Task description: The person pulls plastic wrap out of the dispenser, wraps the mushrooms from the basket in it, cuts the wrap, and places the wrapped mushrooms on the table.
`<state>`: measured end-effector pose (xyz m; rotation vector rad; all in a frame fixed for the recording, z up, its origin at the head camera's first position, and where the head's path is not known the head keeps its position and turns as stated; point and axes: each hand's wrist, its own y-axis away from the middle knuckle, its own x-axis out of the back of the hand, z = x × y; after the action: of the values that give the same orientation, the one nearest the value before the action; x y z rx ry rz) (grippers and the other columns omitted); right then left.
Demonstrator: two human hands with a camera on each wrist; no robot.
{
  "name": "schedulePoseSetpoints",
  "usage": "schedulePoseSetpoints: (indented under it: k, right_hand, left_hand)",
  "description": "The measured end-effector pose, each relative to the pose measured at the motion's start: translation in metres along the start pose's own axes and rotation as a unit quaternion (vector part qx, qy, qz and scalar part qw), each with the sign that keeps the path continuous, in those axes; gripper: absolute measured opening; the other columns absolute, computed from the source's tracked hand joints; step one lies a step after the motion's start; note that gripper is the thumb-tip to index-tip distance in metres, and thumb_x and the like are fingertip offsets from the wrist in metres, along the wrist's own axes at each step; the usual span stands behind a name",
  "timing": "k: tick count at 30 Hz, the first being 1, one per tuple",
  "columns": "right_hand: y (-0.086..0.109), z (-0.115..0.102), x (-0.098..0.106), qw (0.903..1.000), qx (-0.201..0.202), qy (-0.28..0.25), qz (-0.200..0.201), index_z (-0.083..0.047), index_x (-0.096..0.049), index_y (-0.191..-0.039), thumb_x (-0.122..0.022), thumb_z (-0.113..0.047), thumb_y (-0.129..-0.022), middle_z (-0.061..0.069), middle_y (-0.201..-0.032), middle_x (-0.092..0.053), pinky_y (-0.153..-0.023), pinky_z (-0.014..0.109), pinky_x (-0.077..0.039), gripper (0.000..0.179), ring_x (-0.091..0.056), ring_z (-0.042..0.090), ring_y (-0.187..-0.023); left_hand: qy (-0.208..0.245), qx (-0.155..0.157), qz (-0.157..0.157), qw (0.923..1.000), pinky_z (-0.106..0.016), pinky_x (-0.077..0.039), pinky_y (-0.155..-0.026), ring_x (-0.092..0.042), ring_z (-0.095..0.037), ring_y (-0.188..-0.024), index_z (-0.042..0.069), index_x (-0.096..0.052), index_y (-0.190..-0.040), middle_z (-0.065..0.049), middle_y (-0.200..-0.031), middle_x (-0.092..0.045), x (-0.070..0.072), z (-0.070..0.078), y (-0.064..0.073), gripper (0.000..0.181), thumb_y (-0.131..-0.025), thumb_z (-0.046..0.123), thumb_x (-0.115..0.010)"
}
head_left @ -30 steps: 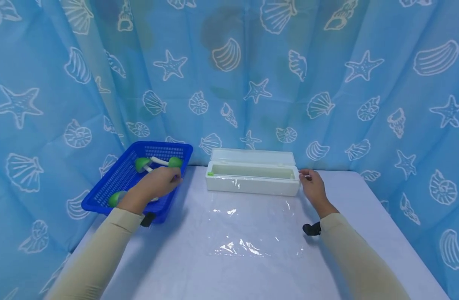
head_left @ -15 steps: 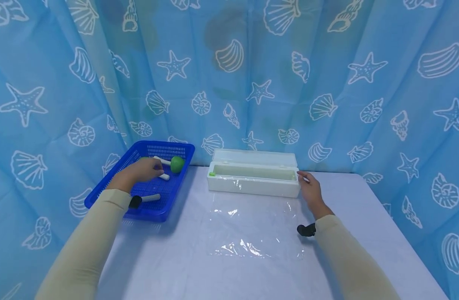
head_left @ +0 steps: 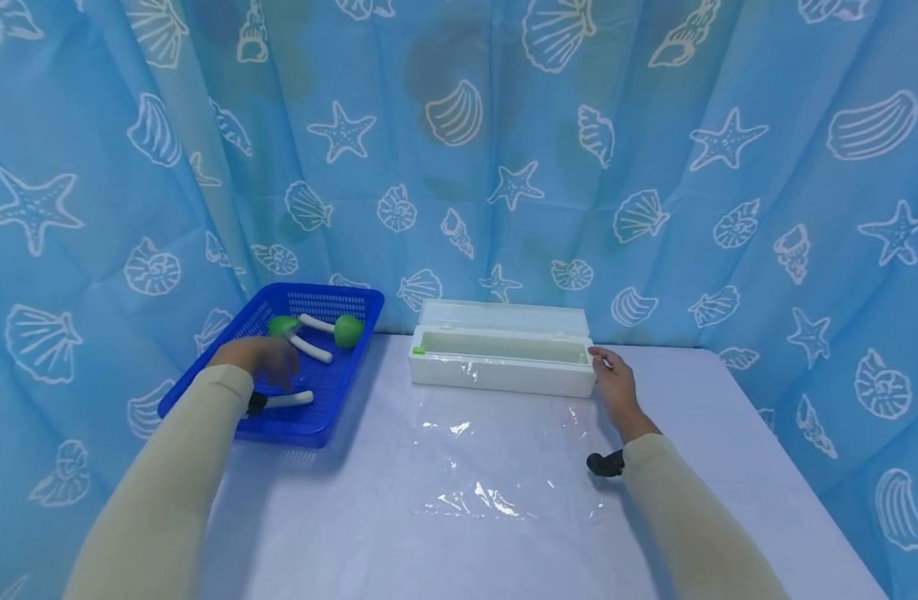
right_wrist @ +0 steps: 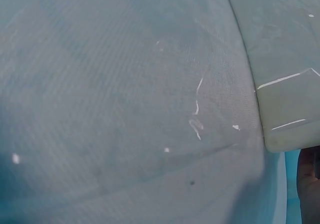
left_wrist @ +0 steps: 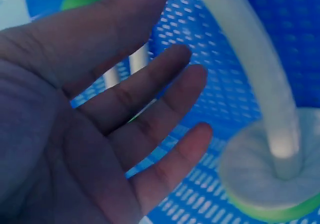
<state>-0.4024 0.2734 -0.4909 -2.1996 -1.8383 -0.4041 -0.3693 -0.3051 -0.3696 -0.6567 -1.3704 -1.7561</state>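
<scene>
Moved in the last half second: left grip (head_left: 258, 358), a person's bare hand, shifted leftward and toward the person, over the blue basket (head_left: 293, 432). Right grip (head_left: 616, 387) practically unmoved.

Left grip: fingers and thumb spread, nothing held; blurred in the head view, plainer in the left wrist view.
Right grip: fingertips at the right end of the white box (head_left: 511, 379), seemingly touching; whether pinching or merely resting, cannot tell.

Basket contents, three, green caps on white stems:
– Far-left mushroom (head_left: 303, 343): just beyond left grip, stem pointing right.
– Far-right mushroom (head_left: 344, 330): beyond left grip and to its right.
– Near mushroom (head_left: 289, 400): stem showing just right of left grip, on the person's side; cap hidden in the head view, its pale underside visible in the left wrist view.

White box: just left of right grip, well apart from left grip; lid (head_left: 504, 315) raised at the back; green tab (head_left: 418, 350) at the end away from right grip.
Clear film (head_left: 466, 467): running from the box over the white counter (head_left: 353, 542), left of right grip and nearer the person.

Progress, as judged: early. Done: lid open, film laid out. Outstanding: all three mushrooms lie in the basket, none taken up, none on the film; film apparently uncut.
</scene>
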Motion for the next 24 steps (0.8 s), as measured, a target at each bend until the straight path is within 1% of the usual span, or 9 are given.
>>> schedulePoseSetpoints:
  k: [2,5,8,10,13,16,19,21,24]
  right_hand:
    - [0.002,0.001,0.000,1.0000,-0.001,0.002,-0.004,-0.012,-0.038,-0.147,-0.032,-0.036,-0.107,0.012,-0.154,-0.032,-0.110,0.052,-0.027,0.048,-0.026,0.034,-0.141]
    - [0.003,0.003,-0.001,1.0000,0.000,0.006,-0.002,-0.012,-0.036,-0.149,-0.031,-0.039,-0.106,0.013,-0.154,-0.031,-0.110,0.053,-0.026,0.051,-0.026,0.034,-0.141]
    - [0.003,0.004,-0.001,1.0000,0.007,0.005,0.000,-0.012,-0.035,-0.149,-0.030,-0.041,-0.106,0.013,-0.155,-0.030,-0.110,0.053,-0.025,0.052,-0.024,0.034,-0.142]
    - [0.003,0.004,-0.002,0.9999,0.011,-0.001,0.001,-0.011,-0.036,-0.149,-0.031,-0.040,-0.106,0.013,-0.155,-0.030,-0.111,0.053,-0.024,0.052,-0.024,0.034,-0.142]
    - [0.003,0.002,-0.002,0.9999,0.013,-0.007,0.000,-0.010,-0.036,-0.148,-0.032,-0.040,-0.106,0.014,-0.154,-0.031,-0.110,0.052,-0.026,0.052,-0.027,0.035,-0.141]
    - [0.004,0.001,-0.003,0.9999,0.011,-0.010,-0.003,-0.010,-0.036,-0.148,-0.033,-0.039,-0.106,0.015,-0.154,-0.031,-0.110,0.053,-0.026,0.052,-0.027,0.035,-0.140]
    - [0.004,0.002,-0.003,0.9999,0.008,-0.005,-0.007,-0.011,-0.037,-0.148,-0.033,-0.039,-0.106,0.014,-0.154,-0.031,-0.110,0.053,-0.025,0.051,-0.027,0.035,-0.141]
    - [0.003,0.003,-0.003,0.9999,0.007,-0.003,-0.009,-0.011,-0.037,-0.149,-0.033,-0.040,-0.106,0.014,-0.154,-0.031,-0.110,0.053,-0.025,0.051,-0.026,0.035,-0.141]
    - [0.002,0.004,-0.001,0.9999,0.009,0.006,-0.002,-0.012,-0.037,-0.148,-0.032,-0.040,-0.106,0.013,-0.154,-0.031,-0.110,0.053,-0.025,0.051,-0.026,0.034,-0.141]
  left_hand:
    - [-0.013,0.011,-0.011,0.9998,-0.051,-0.049,-0.084,-0.058,-0.036,-0.106,0.006,-0.062,-0.125,-0.011,-0.111,-0.064,-0.003,-0.003,0.001,0.042,-0.086,0.017,-0.074]
    - [-0.003,0.038,-0.002,0.9993,-0.053,-0.049,-0.082,-0.057,-0.038,-0.104,0.010,-0.065,-0.123,-0.014,-0.111,-0.063,-0.008,-0.005,0.007,0.042,-0.083,0.014,-0.077]
    - [0.036,0.060,0.018,0.9974,-0.054,-0.047,-0.082,-0.053,-0.041,-0.105,0.013,-0.067,-0.121,-0.020,-0.115,-0.058,-0.013,-0.004,0.016,0.041,-0.082,0.011,-0.077]
    - [0.053,0.070,0.022,0.9959,-0.053,-0.047,-0.082,-0.051,-0.040,-0.104,0.014,-0.068,-0.119,-0.021,-0.114,-0.057,-0.014,-0.002,0.020,0.039,-0.081,0.008,-0.076]
    - [0.034,0.069,0.025,0.9967,-0.046,-0.049,-0.078,-0.050,-0.037,-0.101,0.016,-0.070,-0.115,-0.018,-0.110,-0.058,-0.017,0.003,0.023,0.037,-0.080,0.003,-0.074]
    - [0.015,0.062,0.037,0.9973,-0.040,-0.050,-0.070,-0.050,-0.034,-0.096,0.018,-0.071,-0.111,-0.014,-0.105,-0.058,-0.024,0.007,0.026,0.040,-0.077,-0.002,-0.072]
    - [0.012,0.062,0.050,0.9968,-0.037,-0.050,-0.064,-0.050,-0.033,-0.090,0.019,-0.071,-0.110,-0.013,-0.101,-0.056,-0.031,0.008,0.027,0.044,-0.074,-0.006,-0.071]
    - [0.002,0.054,0.048,0.9973,-0.037,-0.050,-0.062,-0.050,-0.033,-0.088,0.020,-0.071,-0.109,-0.013,-0.099,-0.056,-0.031,0.006,0.023,0.042,-0.075,-0.005,-0.072]
    - [-0.027,0.024,0.035,0.9987,-0.038,-0.050,-0.066,-0.051,-0.033,-0.090,0.020,-0.071,-0.107,-0.010,-0.098,-0.058,-0.025,0.002,0.010,0.033,-0.080,0.001,-0.073]
